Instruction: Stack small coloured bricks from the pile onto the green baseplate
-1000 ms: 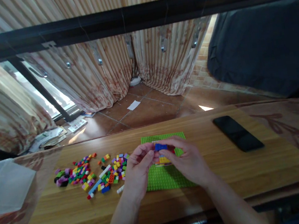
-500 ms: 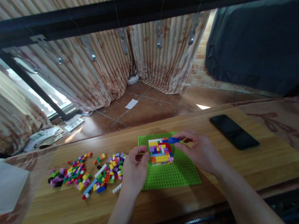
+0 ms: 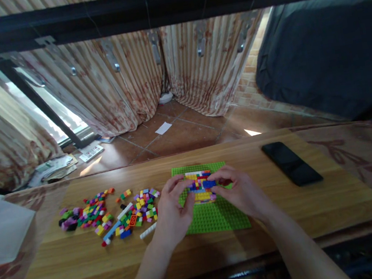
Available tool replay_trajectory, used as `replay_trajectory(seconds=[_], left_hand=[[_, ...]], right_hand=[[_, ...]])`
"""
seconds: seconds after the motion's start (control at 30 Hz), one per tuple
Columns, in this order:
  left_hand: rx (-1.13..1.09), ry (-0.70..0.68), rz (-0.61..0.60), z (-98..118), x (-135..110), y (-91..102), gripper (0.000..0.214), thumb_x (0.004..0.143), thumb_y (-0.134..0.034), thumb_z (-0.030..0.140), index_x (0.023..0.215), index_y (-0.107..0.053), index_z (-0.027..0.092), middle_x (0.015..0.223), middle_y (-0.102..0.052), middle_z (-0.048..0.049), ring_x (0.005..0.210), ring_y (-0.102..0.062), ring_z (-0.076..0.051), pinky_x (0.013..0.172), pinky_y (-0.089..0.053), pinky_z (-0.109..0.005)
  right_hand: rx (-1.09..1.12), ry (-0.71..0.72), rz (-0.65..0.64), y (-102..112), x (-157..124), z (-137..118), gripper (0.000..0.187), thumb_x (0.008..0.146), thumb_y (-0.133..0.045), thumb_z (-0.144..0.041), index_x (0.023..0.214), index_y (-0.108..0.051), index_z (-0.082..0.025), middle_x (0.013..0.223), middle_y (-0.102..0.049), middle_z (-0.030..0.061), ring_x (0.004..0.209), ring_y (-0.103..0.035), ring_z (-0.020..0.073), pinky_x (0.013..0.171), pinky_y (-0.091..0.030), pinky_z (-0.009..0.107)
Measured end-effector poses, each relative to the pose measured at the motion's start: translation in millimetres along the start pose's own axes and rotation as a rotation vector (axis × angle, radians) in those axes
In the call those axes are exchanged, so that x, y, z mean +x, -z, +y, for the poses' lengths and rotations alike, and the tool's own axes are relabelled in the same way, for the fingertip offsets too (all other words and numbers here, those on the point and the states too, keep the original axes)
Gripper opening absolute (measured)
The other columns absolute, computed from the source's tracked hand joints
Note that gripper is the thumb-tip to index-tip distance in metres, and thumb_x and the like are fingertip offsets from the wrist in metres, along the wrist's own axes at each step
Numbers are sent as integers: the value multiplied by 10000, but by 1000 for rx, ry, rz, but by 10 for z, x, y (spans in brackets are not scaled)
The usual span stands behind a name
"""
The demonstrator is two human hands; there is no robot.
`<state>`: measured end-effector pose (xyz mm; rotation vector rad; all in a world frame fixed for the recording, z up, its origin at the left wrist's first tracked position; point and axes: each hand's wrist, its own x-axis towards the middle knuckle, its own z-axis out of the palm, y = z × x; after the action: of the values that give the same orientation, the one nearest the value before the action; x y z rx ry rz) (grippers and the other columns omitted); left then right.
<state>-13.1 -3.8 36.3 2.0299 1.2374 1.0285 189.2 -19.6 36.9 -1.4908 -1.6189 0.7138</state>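
A block of multicoloured toy bricks point(image 3: 202, 196) stands on a green studded baseplate point(image 3: 219, 218). My right hand point(image 3: 244, 191) pinches a blue brick point(image 3: 208, 183) between thumb and forefinger, over the right part of the block. Whether the blue brick touches the bricks below cannot be made out. At the block's left side is my left hand point(image 3: 175, 208), its thumb and forefinger curved and apart, with the tips close to or against the bricks. I see nothing held in it. Both hands cover parts of the block's sides.
Loose coloured bricks point(image 3: 95, 213) lie spread on the left of the wooden table point(image 3: 87, 271), among them a white long brick point(image 3: 148, 230). A black phone point(image 3: 291, 163) rests at the right. A translucent plastic box point(image 3: 2, 230) stands beyond the table's left end.
My right hand has moved left with the blue brick, from the block's upper right corner to over the block. My left hand has come right, up to the block's left side.
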Motion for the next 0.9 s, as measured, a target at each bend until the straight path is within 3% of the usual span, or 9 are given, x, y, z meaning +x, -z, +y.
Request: replay_trajectory(seconds=[0.23,0.6,0.9], left_hand=[[167,-117,-98,13,-36,-69,342,884,-539,218,1205,-650,262,1361,-522,-113,1268,-485,-282,1041,-420,-484],[227,-164,-100,16,-47,-69,356,898,-522,225,1235,-632,252,1396,-480,-126,1289,-457,-293,1041,-421,-500],[271,-219,-88,-2,-46,-85,386,877,-549,217,1250,-626,280,1422,-455,-112,1206,-500,-291,1000,-440,-515]], right_hand=[[-7,-25,59,-73,3,2,161,712,-674,-222,861,-734,-244,814,-649,0,672,-566,136,649,-468,283],[186,-151,60,23,59,155,226,774,-668,-392,881,-715,-199,842,-735,44,760,-667,186,741,-527,341],[119,-194,73,-92,81,249,245,746,-704,-373,898,-707,-181,833,-746,54,744,-676,183,730,-532,337]])
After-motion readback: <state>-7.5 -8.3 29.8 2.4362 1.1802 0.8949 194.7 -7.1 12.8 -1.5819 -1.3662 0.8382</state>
